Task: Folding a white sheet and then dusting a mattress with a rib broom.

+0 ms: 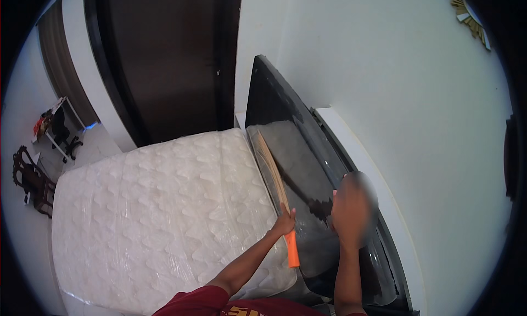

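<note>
My left hand (284, 223) is closed around the lower part of a stick hand broom (272, 163). The broom has long tan bristles and an orange handle end (292, 249) that sticks out below my fist. Its bristles lean up and away, along the gap between the mattress and a glossy dark headboard (307, 137). My right hand (351, 212) is over the headboard's top edge, thumb side toward the front face, and seems to grip it; a blur hides most of the fingers. A dark reflection shows on the headboard beside that hand.
A white quilted mattress (159, 217) in clear plastic fills the left and middle. Behind the headboard runs a white wall ledge (373, 184). A dark door (170, 63) stands at the far side. Farther left are a carved wooden chair (34, 181) and a desk with an office chair (65, 137).
</note>
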Demonstrator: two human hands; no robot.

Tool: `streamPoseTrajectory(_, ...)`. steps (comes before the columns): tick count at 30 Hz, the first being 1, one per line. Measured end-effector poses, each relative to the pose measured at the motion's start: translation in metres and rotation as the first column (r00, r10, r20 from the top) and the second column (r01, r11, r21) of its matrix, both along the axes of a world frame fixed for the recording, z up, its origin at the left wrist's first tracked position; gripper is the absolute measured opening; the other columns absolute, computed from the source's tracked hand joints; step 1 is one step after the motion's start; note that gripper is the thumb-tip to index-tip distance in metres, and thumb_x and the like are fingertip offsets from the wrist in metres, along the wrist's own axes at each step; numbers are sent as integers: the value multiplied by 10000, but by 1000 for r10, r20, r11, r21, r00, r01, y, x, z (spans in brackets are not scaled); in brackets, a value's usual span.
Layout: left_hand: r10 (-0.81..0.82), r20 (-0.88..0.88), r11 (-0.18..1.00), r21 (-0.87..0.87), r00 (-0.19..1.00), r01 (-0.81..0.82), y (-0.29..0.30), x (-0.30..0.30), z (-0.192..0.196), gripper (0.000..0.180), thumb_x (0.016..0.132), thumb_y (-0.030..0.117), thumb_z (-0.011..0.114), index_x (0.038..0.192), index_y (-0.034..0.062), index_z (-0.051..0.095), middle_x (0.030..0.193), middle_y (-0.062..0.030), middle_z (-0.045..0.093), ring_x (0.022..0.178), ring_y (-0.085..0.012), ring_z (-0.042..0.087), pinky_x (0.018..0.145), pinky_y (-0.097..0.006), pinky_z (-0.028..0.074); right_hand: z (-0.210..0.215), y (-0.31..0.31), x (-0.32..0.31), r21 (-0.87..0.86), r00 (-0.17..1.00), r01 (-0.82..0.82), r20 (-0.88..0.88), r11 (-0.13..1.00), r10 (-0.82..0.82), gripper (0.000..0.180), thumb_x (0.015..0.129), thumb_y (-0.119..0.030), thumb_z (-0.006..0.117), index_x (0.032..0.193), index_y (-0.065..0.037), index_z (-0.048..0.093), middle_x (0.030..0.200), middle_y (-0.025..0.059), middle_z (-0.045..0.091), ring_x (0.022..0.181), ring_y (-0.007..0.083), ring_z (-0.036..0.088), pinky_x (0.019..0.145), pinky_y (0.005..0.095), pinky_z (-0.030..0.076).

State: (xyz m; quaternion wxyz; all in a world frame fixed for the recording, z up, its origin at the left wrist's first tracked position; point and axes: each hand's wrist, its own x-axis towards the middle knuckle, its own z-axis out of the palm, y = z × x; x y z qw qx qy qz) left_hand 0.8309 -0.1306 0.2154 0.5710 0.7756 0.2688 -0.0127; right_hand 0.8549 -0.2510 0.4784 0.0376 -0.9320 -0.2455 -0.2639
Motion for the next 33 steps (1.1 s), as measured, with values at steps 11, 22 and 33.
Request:
streamPoseTrajectory(11,104,-55,957,-267,993,-115,-28,23,-59,899,941,530,343,1390,-83,-137,851,-297,610,769,-401,630,738,-425,498,-5,3,2,-80,999,-3,39,997,6,530,886,-361,549,1350,-138,423,1233,147,504,1061,303,528,874,414,419)
streamPoseTrajectory(22,81,75,972,-227,994,-62,-46,50,-4,860,946,537,324,1415,-63,-76,1151,-385,511,1028,-458,566,903,-447,430,-6,-21,12,-98,995,59,85,993,-51,590,832,-384,616,1338,-140,437,1216,140,503,1017,294,533,832,394,429)
streamPoseTrajectory(33,115,294,955,-297,949,-24,-51,4,84,759,984,413,338,1427,-6,-114,625,-159,540,514,-281,566,510,-387,449,-7,-12,13,-57,997,21,77,998,-17,564,833,-380,613,1321,-141,461,1192,134,509,1013,288,536,822,396,438)
